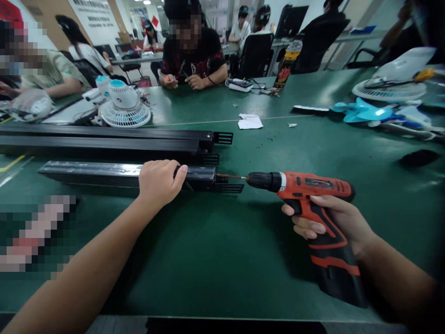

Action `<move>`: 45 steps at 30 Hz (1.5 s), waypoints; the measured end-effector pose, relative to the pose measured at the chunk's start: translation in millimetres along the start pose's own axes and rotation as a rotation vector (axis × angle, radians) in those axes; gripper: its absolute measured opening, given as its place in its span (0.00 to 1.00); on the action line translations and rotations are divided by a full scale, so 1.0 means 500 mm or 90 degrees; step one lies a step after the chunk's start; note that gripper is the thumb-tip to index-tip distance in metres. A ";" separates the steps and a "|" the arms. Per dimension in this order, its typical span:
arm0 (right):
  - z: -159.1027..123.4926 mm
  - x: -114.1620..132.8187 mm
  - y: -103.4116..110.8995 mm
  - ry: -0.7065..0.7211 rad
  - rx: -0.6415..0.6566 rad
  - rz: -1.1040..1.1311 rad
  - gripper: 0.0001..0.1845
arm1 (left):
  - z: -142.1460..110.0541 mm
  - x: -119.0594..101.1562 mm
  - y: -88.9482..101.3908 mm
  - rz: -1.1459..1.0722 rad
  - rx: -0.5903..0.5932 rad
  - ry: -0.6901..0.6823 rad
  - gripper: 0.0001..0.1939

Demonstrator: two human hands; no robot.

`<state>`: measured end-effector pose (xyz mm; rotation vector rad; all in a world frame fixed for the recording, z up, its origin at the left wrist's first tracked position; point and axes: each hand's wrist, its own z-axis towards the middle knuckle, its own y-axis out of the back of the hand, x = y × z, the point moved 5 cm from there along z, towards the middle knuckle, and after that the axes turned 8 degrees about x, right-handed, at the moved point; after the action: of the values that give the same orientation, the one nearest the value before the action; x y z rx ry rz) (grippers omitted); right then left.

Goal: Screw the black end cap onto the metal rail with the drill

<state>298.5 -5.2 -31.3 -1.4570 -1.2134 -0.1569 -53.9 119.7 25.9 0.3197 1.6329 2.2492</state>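
Note:
My left hand [160,182] wraps over a long black rectangular bar [100,174] lying on the green table [222,260], close to its right end. In my right hand [347,222] is an orange and black cordless drill [316,185], a finger near its trigger. The drill's thin bit [231,176] points left and reaches the bar's right end, beside a black slotted tab [229,188]. Whether the tip sits in a screw or hole is too small to tell.
Behind the bar lie more long black bars [104,141] with slotted ends. White fan parts [125,104] stand beyond them. Paper scraps [250,122], blue fan blades [361,111] and a drink bottle [287,65] are farther back. A person [194,55] works across the table.

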 end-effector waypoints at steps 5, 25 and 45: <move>0.000 0.001 0.000 0.000 -0.001 0.001 0.18 | 0.000 0.000 0.000 0.002 -0.002 0.001 0.33; -0.001 0.002 0.006 0.012 -0.020 -0.016 0.16 | -0.001 -0.001 0.002 0.004 -0.007 0.003 0.31; -0.001 0.002 0.001 0.002 -0.023 -0.018 0.15 | 0.000 -0.002 0.002 -0.004 0.009 0.012 0.32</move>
<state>299.7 -4.7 -30.8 -1.4717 -1.2342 -0.2012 -53.0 118.8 27.0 0.2963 1.6572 2.2437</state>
